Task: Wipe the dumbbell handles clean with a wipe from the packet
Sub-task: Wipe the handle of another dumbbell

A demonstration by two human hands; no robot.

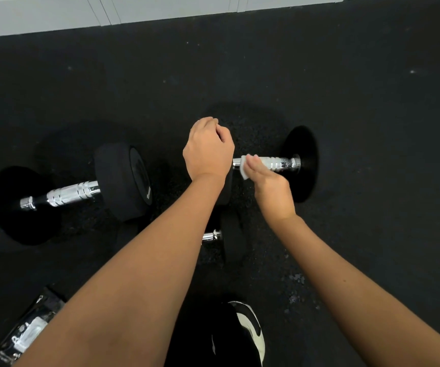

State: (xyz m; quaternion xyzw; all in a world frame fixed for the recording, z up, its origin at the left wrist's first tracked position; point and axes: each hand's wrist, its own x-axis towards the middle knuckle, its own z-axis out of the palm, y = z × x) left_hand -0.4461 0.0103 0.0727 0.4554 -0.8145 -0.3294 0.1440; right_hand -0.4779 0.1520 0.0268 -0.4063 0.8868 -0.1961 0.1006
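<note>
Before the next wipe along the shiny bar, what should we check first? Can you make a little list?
1. Wipe against the right dumbbell's handle: ok.
2. Right hand holding the wipe: ok.
3. Left hand steadying that dumbbell's near end: cannot tell, the end is hidden.
4. Rest of the handle free of the hands: ok.
5. Left dumbbell's handle wiped: cannot tell.
6. Wipe packet lying on the floor nearby: ok.

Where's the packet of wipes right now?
In the head view, the wipes packet lies on the black floor at the bottom left, beside the left forearm and nearer the person than the left dumbbell.
</note>
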